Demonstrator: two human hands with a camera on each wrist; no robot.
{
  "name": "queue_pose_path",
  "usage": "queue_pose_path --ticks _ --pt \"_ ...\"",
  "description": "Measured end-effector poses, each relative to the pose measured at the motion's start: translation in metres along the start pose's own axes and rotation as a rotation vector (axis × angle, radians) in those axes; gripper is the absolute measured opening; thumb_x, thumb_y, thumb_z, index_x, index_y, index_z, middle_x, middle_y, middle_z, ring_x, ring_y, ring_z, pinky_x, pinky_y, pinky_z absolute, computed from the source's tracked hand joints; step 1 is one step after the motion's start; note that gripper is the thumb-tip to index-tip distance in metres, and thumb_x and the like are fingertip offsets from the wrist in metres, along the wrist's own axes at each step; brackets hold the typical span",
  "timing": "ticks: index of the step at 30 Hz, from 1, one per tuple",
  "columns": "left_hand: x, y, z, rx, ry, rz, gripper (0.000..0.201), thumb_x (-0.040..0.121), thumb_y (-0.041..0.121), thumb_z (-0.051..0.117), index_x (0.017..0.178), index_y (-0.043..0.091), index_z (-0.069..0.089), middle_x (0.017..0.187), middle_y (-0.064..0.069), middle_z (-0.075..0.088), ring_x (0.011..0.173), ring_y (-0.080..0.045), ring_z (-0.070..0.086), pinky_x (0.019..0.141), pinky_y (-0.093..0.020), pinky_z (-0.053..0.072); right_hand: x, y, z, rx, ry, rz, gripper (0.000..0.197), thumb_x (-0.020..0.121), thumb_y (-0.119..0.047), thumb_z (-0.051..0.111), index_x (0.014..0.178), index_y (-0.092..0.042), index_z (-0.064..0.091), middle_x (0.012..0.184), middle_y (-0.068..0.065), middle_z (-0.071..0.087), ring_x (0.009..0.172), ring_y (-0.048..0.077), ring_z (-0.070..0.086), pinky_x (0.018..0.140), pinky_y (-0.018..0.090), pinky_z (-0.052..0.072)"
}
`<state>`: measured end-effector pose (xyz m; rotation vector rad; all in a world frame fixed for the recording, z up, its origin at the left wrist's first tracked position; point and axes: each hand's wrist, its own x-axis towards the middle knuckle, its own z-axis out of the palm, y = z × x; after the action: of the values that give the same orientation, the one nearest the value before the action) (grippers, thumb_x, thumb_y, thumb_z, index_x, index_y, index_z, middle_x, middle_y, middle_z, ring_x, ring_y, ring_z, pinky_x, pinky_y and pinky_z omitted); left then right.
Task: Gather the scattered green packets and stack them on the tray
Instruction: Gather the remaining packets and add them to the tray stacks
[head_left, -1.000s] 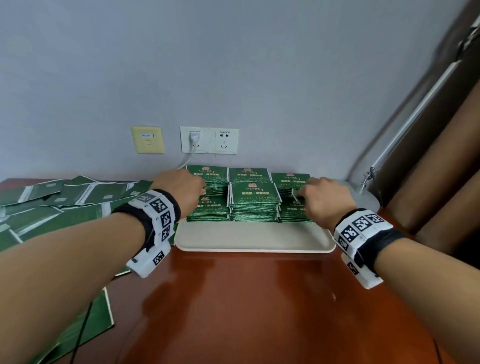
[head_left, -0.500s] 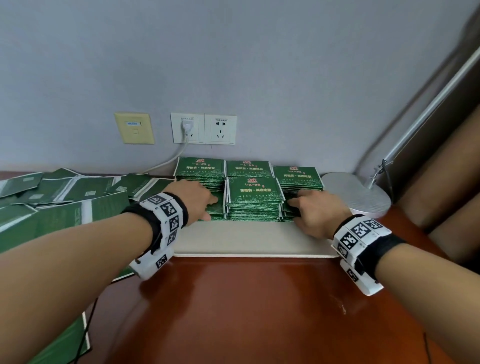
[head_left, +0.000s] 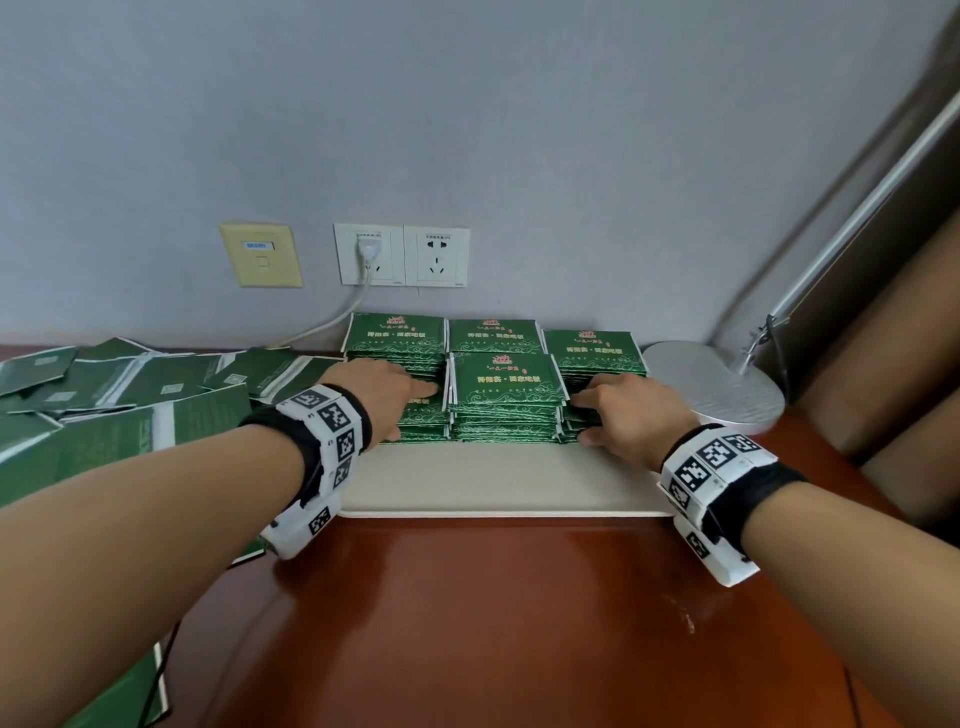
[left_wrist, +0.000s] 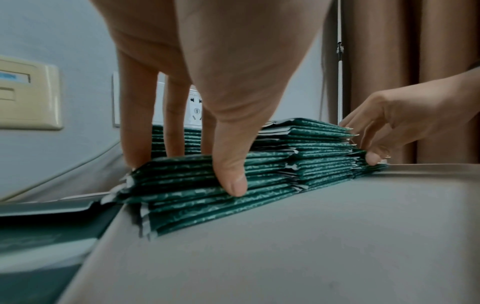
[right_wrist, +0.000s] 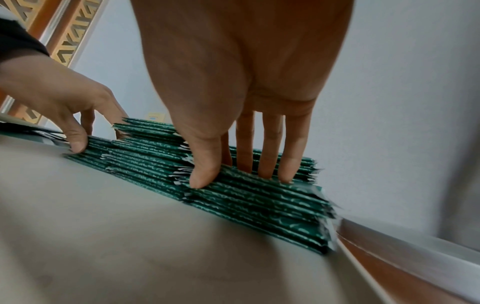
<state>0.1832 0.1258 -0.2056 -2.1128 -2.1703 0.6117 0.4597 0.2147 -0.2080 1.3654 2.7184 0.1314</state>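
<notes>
Several stacks of green packets (head_left: 506, 384) stand in two rows at the back of a beige tray (head_left: 498, 483). My left hand (head_left: 384, 387) rests on the front left stack (left_wrist: 197, 195), with straight fingers on its top and the thumb (left_wrist: 231, 176) against its front edge. My right hand (head_left: 623, 410) lies the same way on the front right stack (right_wrist: 259, 201), fingers flat on top and thumb at the front edge. The taller middle stack stands between the hands, which hold nothing lifted. Loose green packets (head_left: 130, 395) are strewn on the table to the left.
The tray sits on a red-brown table (head_left: 493, 623) against a grey wall with sockets (head_left: 402, 254) and a plugged-in cable. A round silver lamp base (head_left: 711, 384) stands right of the tray, beside brown curtains (head_left: 883, 364). The tray's front half is bare.
Both hands came down and toward me from the back row onto the front outer stacks. They have stayed there over the last half second.
</notes>
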Motion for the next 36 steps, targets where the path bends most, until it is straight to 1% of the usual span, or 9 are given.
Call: queue_pose_path --ticks 4,8,10,15,22,26,30,33,36 --pt "-0.005 -0.001 0.002 -0.014 0.028 -0.007 0.073 0.095 0.031 0.065 0.156 0.030 0.024 0.154 -0.002 0.040 0.130 -0.025 0.051 0.099 -0.039 0.049 -0.005 -0.003 0.001 -0.001 -0.006 0.019 0.049 0.090 -0.042 0.064 0.136 -0.027 0.055 0.128 -0.001 0.056 0.118 0.027 0.056 0.087 0.039 0.049" --pt "-0.025 -0.005 0.002 -0.046 0.057 -0.029 0.075 0.092 0.037 0.068 0.155 0.026 0.028 0.157 -0.003 0.036 0.135 -0.027 0.046 0.105 -0.044 0.045 -0.022 -0.015 -0.001 -0.077 0.018 0.032 0.037 0.093 -0.031 0.059 0.127 -0.020 0.057 0.121 0.002 0.055 0.116 0.029 0.054 0.077 0.035 0.041" --pt "-0.041 -0.008 0.001 -0.063 0.065 -0.048 0.076 0.092 0.041 0.067 0.155 0.026 0.029 0.155 -0.004 0.038 0.136 -0.028 0.044 0.107 -0.044 0.043 -0.032 -0.026 -0.009 -0.099 0.032 0.037 0.033 0.094 -0.028 0.057 0.125 -0.017 0.058 0.120 0.004 0.056 0.114 0.030 0.055 0.077 0.036 0.042" --pt "-0.093 -0.022 0.003 -0.105 0.100 -0.113 0.063 0.087 0.049 0.069 0.142 0.023 0.049 0.142 -0.004 0.052 0.128 -0.029 0.051 0.102 -0.045 0.046 -0.062 -0.071 -0.029 -0.120 0.026 -0.003 0.023 0.093 -0.027 0.055 0.112 -0.015 0.062 0.115 0.012 0.062 0.105 0.036 0.060 0.082 0.039 0.049" --pt "-0.178 -0.043 0.023 -0.150 0.035 -0.224 0.063 0.085 0.054 0.070 0.136 0.020 0.055 0.127 -0.010 0.064 0.116 -0.031 0.061 0.096 -0.042 0.051 -0.091 -0.166 -0.044 -0.064 0.054 -0.267 0.031 0.094 -0.039 0.057 0.115 -0.017 0.064 0.112 0.012 0.064 0.101 0.035 0.063 0.082 0.039 0.054" --pt "-0.229 -0.059 0.046 -0.144 -0.031 -0.288 0.056 0.085 0.055 0.069 0.129 0.022 0.060 0.117 -0.007 0.067 0.107 -0.029 0.064 0.090 -0.038 0.053 -0.102 -0.229 -0.047 -0.060 0.070 -0.437 0.028 0.089 -0.038 0.060 0.106 -0.015 0.066 0.103 0.012 0.065 0.094 0.035 0.065 0.075 0.037 0.054" --pt "-0.270 -0.074 0.067 -0.143 -0.131 -0.379 0.048 0.086 0.056 0.068 0.117 0.019 0.067 0.111 -0.006 0.067 0.098 -0.027 0.065 0.087 -0.037 0.055 -0.112 -0.283 -0.046 -0.056 0.034 -0.569 0.029 0.085 -0.032 0.061 0.107 -0.015 0.066 0.105 0.010 0.066 0.094 0.034 0.066 0.076 0.039 0.057" --pt "-0.291 -0.081 0.078 -0.153 -0.203 -0.370 0.042 0.084 0.052 0.072 0.107 0.016 0.070 0.105 -0.004 0.069 0.093 -0.025 0.065 0.084 -0.036 0.055 -0.117 -0.316 -0.040 -0.051 -0.007 -0.679 0.024 0.087 -0.026 0.061 0.108 -0.015 0.065 0.106 0.007 0.064 0.095 0.031 0.065 0.073 0.037 0.055" --pt "-0.305 -0.086 0.086 -0.215 -0.254 -0.311 0.040 0.078 0.046 0.080 0.108 0.022 0.071 0.103 0.002 0.073 0.094 -0.020 0.065 0.090 -0.035 0.053 -0.121 -0.339 -0.032 -0.038 -0.023 -0.758 0.029 0.091 -0.029 0.060 0.117 -0.015 0.062 0.119 0.004 0.060 0.104 0.031 0.062 0.080 0.038 0.054"
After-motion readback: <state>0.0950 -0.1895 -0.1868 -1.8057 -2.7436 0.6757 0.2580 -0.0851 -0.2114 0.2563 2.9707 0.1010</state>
